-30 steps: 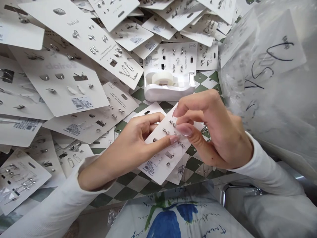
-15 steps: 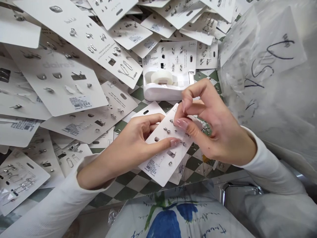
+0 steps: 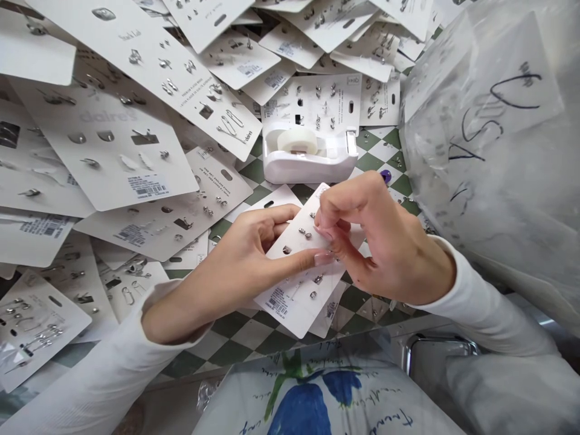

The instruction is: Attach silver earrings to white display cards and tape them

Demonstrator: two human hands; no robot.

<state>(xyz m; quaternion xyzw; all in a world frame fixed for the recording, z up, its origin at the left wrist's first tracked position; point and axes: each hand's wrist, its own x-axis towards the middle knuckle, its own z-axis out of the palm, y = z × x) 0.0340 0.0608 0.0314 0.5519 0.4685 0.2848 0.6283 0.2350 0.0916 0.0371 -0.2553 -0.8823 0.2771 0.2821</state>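
Head view, and a white earring card (image 3: 294,296) is held over the checkered worktop (image 3: 254,335), its long axis slanting up toward the tape dispenser (image 3: 308,163), clamped by the fingers of the left hand (image 3: 231,266), with the fingers of the right hand (image 3: 385,241) pinched together on its upper end.

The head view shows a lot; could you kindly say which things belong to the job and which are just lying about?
In use: left hand, right hand, held earring card.
Lying about: white tape dispenser, other earring cards, clear plastic bag.

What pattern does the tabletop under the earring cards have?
The tabletop has a green-and-white checkerboard pattern, shown best in the head view.
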